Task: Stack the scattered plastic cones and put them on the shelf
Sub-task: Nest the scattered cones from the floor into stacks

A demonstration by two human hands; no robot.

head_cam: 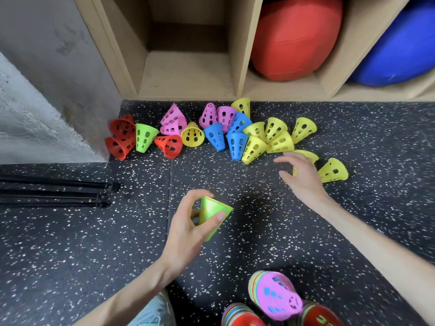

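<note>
1. Your left hand (188,222) holds a green cone (213,214) above the floor (70,243), in the middle of the view. The thumb lies on the cone's near side and the fingers curl over its far side, so the cone is grasped between them. The cone is tilted, with its wide rim toward the right.
2. Your left forearm comes in from the bottom edge and points up toward the shelf (188,76).
3. Your right hand (301,177) is stretched forward over the floor, palm down, fingers spread and relaxed. It grasps nothing. It hovers over a yellow cone (308,155), which it mostly hides; you cannot tell if the fingers touch it.
4. Another yellow cone (333,171) lies on its side just to the right of this hand.
5. The scattered cones (235,135) lie in a row on the floor in front of the shelf: red and green at the left, then pink, blue, and many yellow at the right.
6. A stack of cones with a pink one on top (275,295) lies at the bottom edge, near your right arm.
7. In the shelf, the left compartment is open, and a red ball (294,38) and a blue ball (400,48) fill the next ones.
8. Black rods (54,191) lie on the floor at the left.
</note>
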